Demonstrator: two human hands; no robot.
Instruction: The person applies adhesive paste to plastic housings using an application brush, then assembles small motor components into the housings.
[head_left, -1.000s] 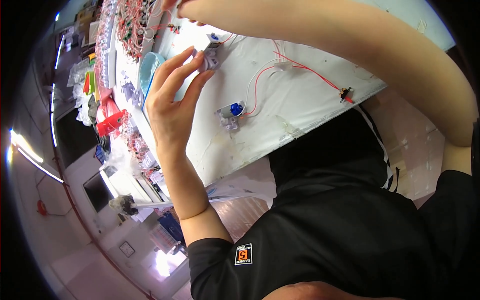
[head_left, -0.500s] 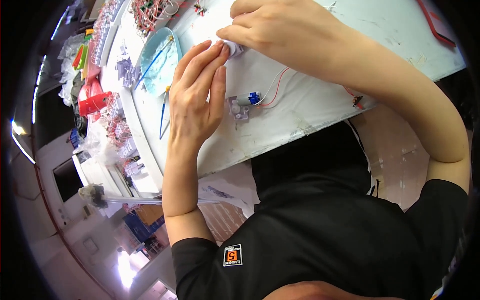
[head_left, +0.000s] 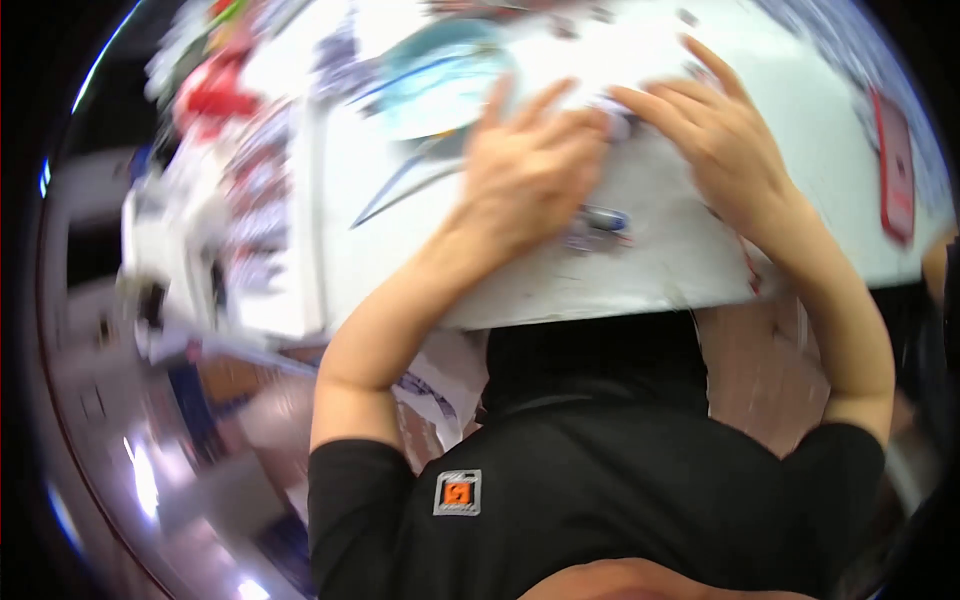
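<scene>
A small pale plastic part (head_left: 618, 118), blurred by motion, sits between my two hands over the white table. The fingertips of my left hand (head_left: 530, 175) close on its left side, while other fingers of that hand stretch forward. My right hand (head_left: 732, 145) has its fingers spread, and one fingertip reaches to the part or just beside it. Near my left wrist lies a small silver and blue motor (head_left: 605, 218) with a pale gear housing (head_left: 580, 237). The undersides of both hands are hidden.
A light blue dish (head_left: 425, 125) has one blue brush (head_left: 420, 78) across it and another (head_left: 390, 190) beside it. Red wires (head_left: 752, 272) lie near the table's front edge. A red-edged phone (head_left: 895, 165) is at the right. Bundled parts (head_left: 255, 210) crowd the left.
The view has swung, so table and hands appear farther right and more level. My right hand has drawn away to the right and its fingers have spread. My left hand stays at the part.
</scene>
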